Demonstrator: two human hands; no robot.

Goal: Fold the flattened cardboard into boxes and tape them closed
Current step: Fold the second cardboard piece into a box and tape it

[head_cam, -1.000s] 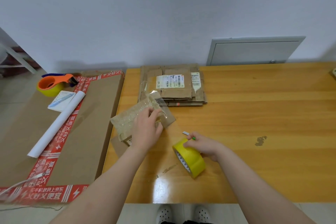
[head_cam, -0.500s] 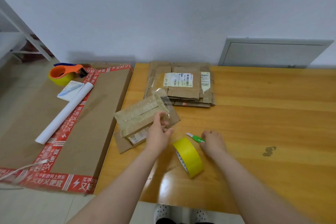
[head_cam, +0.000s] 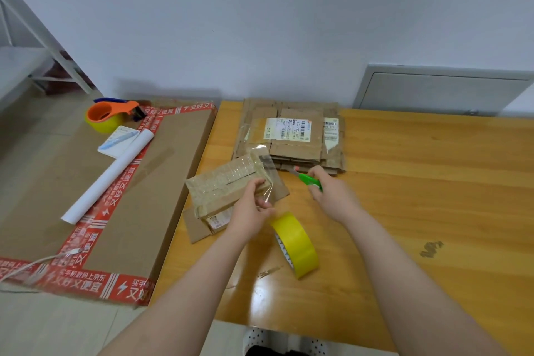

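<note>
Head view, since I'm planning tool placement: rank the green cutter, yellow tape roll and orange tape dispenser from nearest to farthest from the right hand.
1. Green cutter: gripped in the right hand.
2. Yellow tape roll: on the table, to that hand's left and nearer the person.
3. Orange tape dispenser: far left, on the large flat carton.
</note>
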